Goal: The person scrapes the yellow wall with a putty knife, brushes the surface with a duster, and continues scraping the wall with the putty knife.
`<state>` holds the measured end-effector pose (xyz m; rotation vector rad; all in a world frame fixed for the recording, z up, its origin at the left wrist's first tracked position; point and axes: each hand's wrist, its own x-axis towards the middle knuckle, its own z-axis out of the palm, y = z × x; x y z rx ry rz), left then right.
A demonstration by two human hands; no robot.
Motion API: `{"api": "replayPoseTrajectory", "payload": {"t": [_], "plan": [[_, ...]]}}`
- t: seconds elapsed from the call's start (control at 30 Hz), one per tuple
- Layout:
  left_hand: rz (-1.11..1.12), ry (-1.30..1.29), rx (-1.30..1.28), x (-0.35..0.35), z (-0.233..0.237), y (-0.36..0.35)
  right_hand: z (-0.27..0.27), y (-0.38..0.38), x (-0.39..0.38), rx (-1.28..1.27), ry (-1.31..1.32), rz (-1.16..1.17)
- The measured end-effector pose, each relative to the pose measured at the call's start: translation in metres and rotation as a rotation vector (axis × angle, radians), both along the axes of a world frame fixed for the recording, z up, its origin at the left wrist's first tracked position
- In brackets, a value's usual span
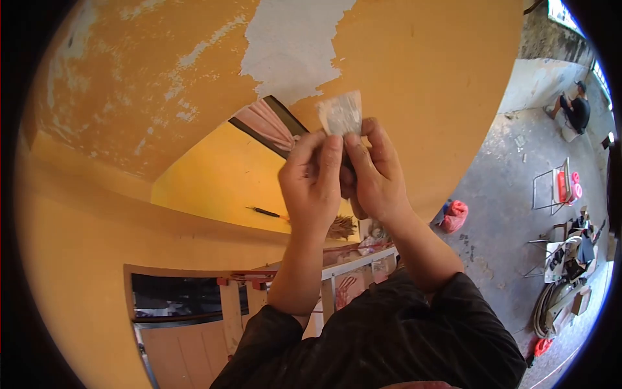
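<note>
In front of the orange wall surface point(427, 71), my left hand point(310, 185) and my right hand point(379, 181) are raised close together. Both are closed on a small whitish, dusty sheet-like piece point(341, 113), with the thumbs pressed against its lower edge. Its upper part stands out above my fingertips and looks worn; the material cannot be made out for sure. My curled fingers hide its lower end. Behind it, a pale grey-white patch point(291, 45) with ragged edges breaks the orange paint.
Below are a yellow ledge point(214, 175) with a black-handled tool point(265, 212) and a dried bundle point(342, 227), and a ladder point(363, 266). On the floor at right are a red bag point(455, 216), a folding chair point(551, 188), piled gear point(570, 259) and a seated person point(575, 110).
</note>
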<state>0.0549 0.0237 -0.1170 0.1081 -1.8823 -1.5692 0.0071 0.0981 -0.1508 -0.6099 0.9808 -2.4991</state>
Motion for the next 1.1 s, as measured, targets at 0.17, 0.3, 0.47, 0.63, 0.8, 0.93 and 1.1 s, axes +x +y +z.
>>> {"api": "replayPoseTrajectory", "payload": {"t": [0.17,0.3,0.47,0.63,0.8,0.93,1.1], "plan": [[0.233,0.035,-0.107,-0.018,0.015,-0.015,0.003,-0.04,-0.006,-0.104,0.058,-0.107],[0.367,0.05,-0.461,-0.028,0.025,-0.031,0.002,-0.06,-0.006,-0.206,0.017,-0.162],[0.38,0.03,-0.599,-0.029,0.031,-0.033,0.0,-0.071,-0.003,-0.359,-0.072,-0.124],[0.37,0.085,-0.538,-0.037,0.02,-0.039,-0.006,-0.075,-0.008,-0.245,0.084,-0.264],[0.349,0.148,-0.57,-0.038,0.017,-0.045,-0.003,-0.074,-0.013,-0.308,0.077,-0.193],[0.354,0.083,-0.56,-0.033,0.023,-0.041,0.004,-0.069,-0.012,-0.403,0.044,-0.125],[0.4,0.11,-0.594,-0.037,0.025,-0.038,0.003,-0.076,-0.013,-0.403,0.058,-0.172]]}}
